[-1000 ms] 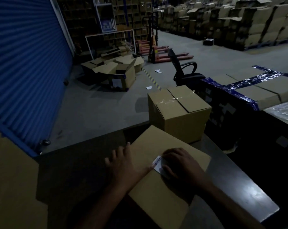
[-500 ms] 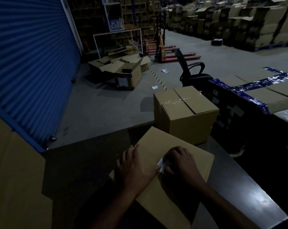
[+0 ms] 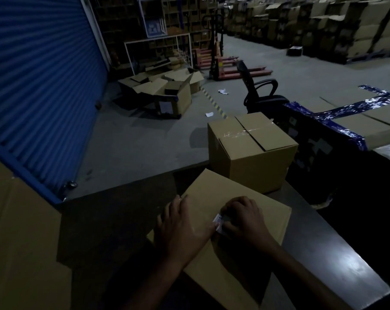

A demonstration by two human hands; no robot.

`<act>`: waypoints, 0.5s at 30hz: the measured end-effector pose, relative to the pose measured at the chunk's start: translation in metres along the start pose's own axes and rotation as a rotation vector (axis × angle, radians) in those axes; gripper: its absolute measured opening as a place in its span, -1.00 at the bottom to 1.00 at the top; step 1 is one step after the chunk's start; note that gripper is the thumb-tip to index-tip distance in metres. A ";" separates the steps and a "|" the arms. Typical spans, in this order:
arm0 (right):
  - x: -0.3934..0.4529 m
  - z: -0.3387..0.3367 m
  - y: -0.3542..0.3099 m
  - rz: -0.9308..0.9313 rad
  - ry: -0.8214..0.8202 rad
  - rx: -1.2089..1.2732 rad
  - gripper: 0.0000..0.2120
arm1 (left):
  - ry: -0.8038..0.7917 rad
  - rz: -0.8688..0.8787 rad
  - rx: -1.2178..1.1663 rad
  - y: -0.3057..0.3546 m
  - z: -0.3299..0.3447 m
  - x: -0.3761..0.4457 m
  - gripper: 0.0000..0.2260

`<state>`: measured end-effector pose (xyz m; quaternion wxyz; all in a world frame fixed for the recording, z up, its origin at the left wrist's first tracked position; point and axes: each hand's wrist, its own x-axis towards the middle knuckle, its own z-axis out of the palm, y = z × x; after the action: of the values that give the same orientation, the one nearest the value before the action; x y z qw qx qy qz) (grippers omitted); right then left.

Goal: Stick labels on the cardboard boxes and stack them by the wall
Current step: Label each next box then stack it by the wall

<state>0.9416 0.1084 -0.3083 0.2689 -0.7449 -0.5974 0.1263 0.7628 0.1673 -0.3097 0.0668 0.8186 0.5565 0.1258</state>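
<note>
The left hand (image 3: 185, 229) lay flat on the near cardboard box (image 3: 241, 200), its fingers straight and its grip around nothing. The right hand (image 3: 245, 220) sat just beside it with its fingers bent, pressing down on a small white label (image 3: 218, 221) on top of the box. It was too dark to tell if those fingers pinched the label or only pushed on it. The box lay on a dark counter (image 3: 337, 258). Behind it, a second taped box (image 3: 252, 148) stood on the counter too. To the right was a big carton with blue tape (image 3: 346, 113). Farther off, a black chair (image 3: 258, 92) stood on the floor, open boxes (image 3: 162, 90) lay by the blue shutter door (image 3: 39, 81), and a pallet jack (image 3: 220, 63) stood beyond them.
</note>
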 end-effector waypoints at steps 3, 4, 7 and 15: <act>0.000 0.004 -0.004 0.000 0.018 -0.067 -0.68 | -0.005 -0.003 -0.017 0.002 -0.004 -0.001 0.03; 0.000 0.004 -0.006 0.009 0.014 -0.081 -0.68 | 0.000 -0.007 -0.023 0.002 -0.004 -0.001 0.06; 0.002 0.001 -0.007 0.039 -0.022 -0.057 -0.75 | -0.006 -0.003 -0.019 0.001 -0.003 0.000 0.03; 0.000 0.008 -0.002 0.035 0.006 -0.037 -0.46 | -0.008 -0.020 -0.018 0.001 -0.002 0.000 -0.01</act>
<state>0.9355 0.1105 -0.3138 0.2547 -0.7606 -0.5855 0.1177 0.7631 0.1668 -0.3074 0.0777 0.8127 0.5633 0.1270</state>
